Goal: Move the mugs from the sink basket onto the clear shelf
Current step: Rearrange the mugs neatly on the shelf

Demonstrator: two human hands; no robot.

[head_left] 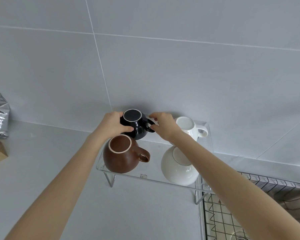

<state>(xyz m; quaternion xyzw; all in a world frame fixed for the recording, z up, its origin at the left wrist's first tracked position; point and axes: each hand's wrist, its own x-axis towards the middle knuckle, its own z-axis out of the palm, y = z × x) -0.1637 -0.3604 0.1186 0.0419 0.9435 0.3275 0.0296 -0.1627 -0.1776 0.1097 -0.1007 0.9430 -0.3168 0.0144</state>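
There is a single view, from a wide-angle camera on the person's head. It looks forward and steeply down along both outstretched forearms toward the tiled wall (163,66). It sits near arm's reach above the clear shelf (152,178). The left hand (113,124) and right hand (163,126) lie mid-frame, with the surface (50,161) below and left of them.

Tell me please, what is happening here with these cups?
A person is arranging mugs upside down on the clear shelf against the wall. The left hand grips the black mug by its body, and the right hand is at its handle. A brown mug and two white mugs already sit on the shelf. The part of the sink basket in view holds no mugs.
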